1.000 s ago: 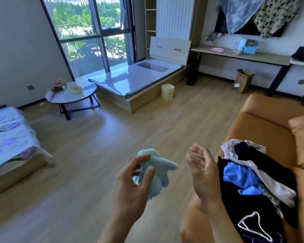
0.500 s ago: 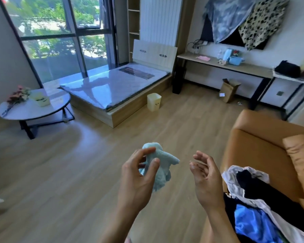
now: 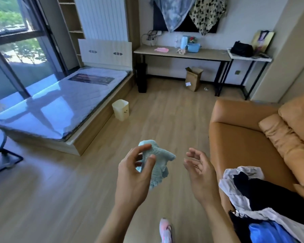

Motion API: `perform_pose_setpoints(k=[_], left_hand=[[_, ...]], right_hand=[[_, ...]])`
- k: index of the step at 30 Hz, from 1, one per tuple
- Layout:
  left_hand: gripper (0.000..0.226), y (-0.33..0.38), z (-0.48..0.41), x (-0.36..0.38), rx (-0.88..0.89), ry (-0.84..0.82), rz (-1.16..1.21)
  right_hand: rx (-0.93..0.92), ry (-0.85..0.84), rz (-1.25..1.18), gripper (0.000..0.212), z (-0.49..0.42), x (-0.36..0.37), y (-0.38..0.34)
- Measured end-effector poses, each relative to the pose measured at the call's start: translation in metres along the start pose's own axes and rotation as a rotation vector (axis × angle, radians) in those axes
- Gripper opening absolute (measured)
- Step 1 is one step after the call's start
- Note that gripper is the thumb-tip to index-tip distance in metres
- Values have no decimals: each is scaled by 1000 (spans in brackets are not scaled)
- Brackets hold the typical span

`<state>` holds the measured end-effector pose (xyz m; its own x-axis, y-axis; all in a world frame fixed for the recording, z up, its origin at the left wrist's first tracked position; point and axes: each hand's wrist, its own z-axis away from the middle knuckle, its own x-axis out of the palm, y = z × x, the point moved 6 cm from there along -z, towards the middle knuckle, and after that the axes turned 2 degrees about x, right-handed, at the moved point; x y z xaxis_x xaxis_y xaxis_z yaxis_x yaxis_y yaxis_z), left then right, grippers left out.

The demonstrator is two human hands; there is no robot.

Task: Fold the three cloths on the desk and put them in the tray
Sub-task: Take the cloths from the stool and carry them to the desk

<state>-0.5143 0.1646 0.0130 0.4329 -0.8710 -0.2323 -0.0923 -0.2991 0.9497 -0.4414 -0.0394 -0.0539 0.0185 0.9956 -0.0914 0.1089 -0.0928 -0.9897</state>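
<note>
My left hand (image 3: 136, 174) holds a crumpled light-blue fluffy cloth (image 3: 158, 163) between thumb and fingers, raised above the wooden floor. My right hand (image 3: 199, 171) is a short way to its right, fingers apart and curled, holding nothing and not touching the cloth. Far across the room stands the long wooden desk (image 3: 200, 56) against the wall, with a pink cloth (image 3: 161, 49) lying flat on it and a blue tray-like box (image 3: 193, 47) beside a tall blue container (image 3: 184, 42).
An orange sofa (image 3: 244, 137) with a pile of clothes (image 3: 263, 204) is on my right. A low bed platform (image 3: 63, 102) fills the left. A cream waste bin (image 3: 120, 110) and a cardboard box (image 3: 193, 78) stand on the floor toward the desk. My shoe (image 3: 165, 230) shows at the bottom.
The view has swung right and moved forward, so the desk is nearer and more central and the round side table has slid off left. Both hands keep the same pose with the blue cloth.
</note>
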Motion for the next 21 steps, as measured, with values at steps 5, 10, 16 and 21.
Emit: perform_pose_setpoints(k=[5, 10, 16, 21], left_hand=[[20, -32, -110, 53, -6, -27, -24], [20, -39, -222, 109, -8, -20, -17], [20, -39, -344, 169, 7, -23, 4], [19, -57, -457, 223, 20, -46, 6]], right_hand=[[2, 1, 0, 31, -128, 13, 24], [-44, -9, 32, 36, -267, 11, 11], [-48, 15, 38, 31, -397, 7, 9], [-50, 46, 63, 31, -509, 2, 19]])
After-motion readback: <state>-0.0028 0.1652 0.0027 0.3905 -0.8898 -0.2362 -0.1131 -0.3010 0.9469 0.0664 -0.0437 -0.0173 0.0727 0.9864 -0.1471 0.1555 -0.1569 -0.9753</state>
